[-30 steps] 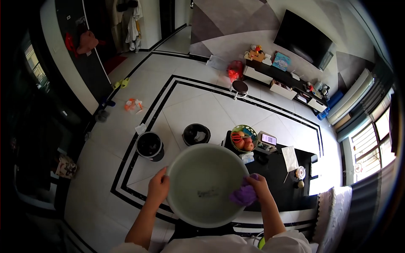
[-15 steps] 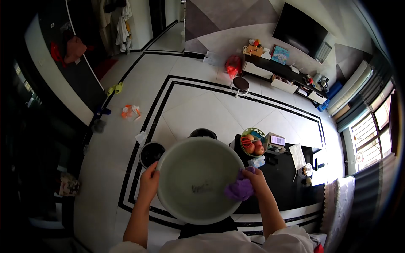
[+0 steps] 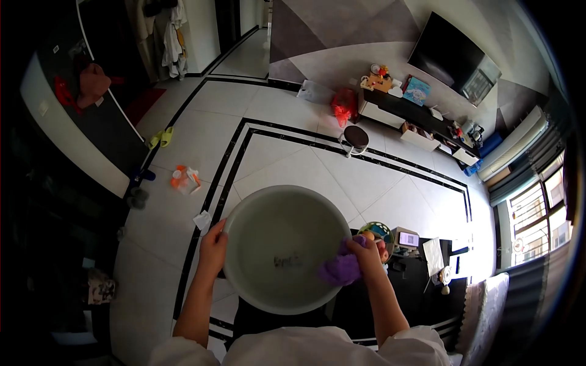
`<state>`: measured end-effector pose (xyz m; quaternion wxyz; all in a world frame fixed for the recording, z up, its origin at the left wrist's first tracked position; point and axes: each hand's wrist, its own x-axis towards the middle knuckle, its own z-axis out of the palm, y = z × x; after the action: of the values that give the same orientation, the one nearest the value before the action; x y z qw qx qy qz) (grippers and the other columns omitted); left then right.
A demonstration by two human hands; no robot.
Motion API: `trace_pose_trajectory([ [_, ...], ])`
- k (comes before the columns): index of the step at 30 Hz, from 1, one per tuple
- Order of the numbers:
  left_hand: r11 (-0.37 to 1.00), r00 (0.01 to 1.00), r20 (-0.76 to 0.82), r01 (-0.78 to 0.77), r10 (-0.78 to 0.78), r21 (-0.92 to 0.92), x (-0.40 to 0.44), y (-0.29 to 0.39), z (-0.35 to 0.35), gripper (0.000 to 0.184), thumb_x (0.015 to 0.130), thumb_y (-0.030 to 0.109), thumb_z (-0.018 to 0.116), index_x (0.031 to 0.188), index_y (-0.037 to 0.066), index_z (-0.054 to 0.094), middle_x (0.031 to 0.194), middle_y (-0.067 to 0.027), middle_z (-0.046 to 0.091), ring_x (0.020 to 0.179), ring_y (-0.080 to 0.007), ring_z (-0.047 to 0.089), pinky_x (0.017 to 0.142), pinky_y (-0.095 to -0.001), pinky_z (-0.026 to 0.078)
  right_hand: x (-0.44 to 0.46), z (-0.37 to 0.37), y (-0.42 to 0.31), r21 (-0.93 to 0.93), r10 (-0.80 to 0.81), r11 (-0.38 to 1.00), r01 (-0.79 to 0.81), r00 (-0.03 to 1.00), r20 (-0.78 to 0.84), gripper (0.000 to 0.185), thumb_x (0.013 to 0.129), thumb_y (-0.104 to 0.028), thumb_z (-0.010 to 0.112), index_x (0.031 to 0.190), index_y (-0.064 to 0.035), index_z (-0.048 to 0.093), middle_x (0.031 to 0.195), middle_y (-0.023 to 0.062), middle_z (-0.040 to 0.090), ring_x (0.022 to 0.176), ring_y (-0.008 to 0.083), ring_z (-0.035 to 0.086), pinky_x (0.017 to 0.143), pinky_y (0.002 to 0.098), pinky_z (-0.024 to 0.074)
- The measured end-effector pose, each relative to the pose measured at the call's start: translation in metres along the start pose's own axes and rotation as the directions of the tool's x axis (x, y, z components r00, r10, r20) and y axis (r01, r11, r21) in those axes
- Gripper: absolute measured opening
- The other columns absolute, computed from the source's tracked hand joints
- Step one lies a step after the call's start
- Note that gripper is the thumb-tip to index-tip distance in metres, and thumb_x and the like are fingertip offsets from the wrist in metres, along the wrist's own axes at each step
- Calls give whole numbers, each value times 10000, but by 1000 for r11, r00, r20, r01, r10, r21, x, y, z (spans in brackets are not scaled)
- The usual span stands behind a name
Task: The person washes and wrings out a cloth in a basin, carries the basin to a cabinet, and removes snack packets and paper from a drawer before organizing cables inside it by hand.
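A large pale grey-green basin [image 3: 274,226] is held in front of my body, with dark printed marks on its bottom. It looks to hold some water, though I cannot tell how much. My left hand [image 3: 213,247] grips its left rim, fingers hidden under the side. On the opposite rim, my right hand [image 3: 364,255] is closed round a crumpled purple cloth [image 3: 342,268] and the basin's edge. Part of the cloth hangs inside the basin.
A black table [image 3: 403,299] to the right bears a fruit basket [image 3: 379,230], a tissue box with a phone, and papers. A round stool [image 3: 354,139] stands ahead near the TV cabinet [image 3: 421,116]. An orange-white bag [image 3: 185,179] and green slippers [image 3: 161,138] lie on the floor at left.
The basin has shifted forward over the floor relative to the table, now covering part of the fruit basket. The dark bins behind it are hidden now. Both hands keep their hold.
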<state>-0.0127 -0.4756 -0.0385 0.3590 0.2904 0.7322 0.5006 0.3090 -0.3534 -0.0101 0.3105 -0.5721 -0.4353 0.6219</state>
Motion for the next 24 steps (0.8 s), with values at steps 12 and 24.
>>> trace_pose_trajectory([
  [12, 1000, 995, 102, 15, -12, -27, 153, 62, -17, 383, 906, 66, 448, 1278, 0, 506, 847, -43, 589, 731, -91, 533, 696, -233, 446, 110, 62, -47, 116, 40, 993, -36, 999, -32, 201, 821, -137, 640, 913, 38, 605, 823, 89, 644, 726, 161, 622, 668, 279, 511],
  [24, 999, 965, 262, -20, 7, 49, 317, 74, 40, 376, 910, 71, 446, 1275, 25, 520, 751, -3, 532, 647, -71, 477, 624, -228, 416, 222, 74, -72, 227, 103, 971, -69, 985, -139, 236, 815, -146, 654, 934, 49, 595, 849, 95, 643, 733, 165, 622, 662, 287, 515],
])
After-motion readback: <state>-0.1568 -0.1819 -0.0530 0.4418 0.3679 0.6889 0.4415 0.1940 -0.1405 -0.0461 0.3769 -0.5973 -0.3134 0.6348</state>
